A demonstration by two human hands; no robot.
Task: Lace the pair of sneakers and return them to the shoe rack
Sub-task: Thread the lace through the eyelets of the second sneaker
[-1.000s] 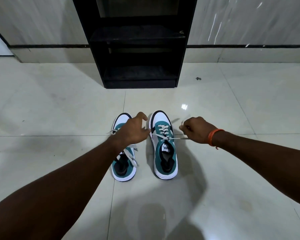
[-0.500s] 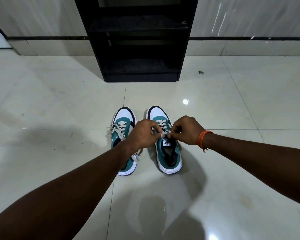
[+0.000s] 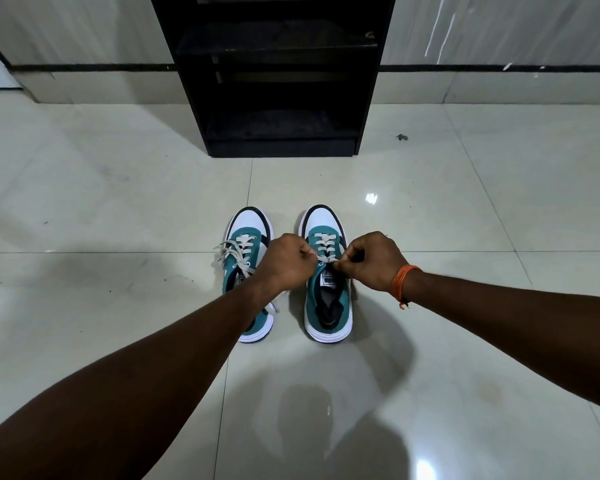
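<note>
Sneaker (image 3: 328,299) at centre-right: I note left hand (image 3: 286,263) and right hand (image 3: 371,261), spread a second ago, now together over it, each pinching lace (image 3: 325,260); knot starting.

I see a glossy pale tiled floor (image 3: 84,202) with thin grout lines, meeting a grey streaked wall (image 3: 84,26) that carries a black stripe (image 3: 94,67) low down. A small dark speck (image 3: 401,137) lies on a tile, near a bright light reflection (image 3: 371,198).
</note>
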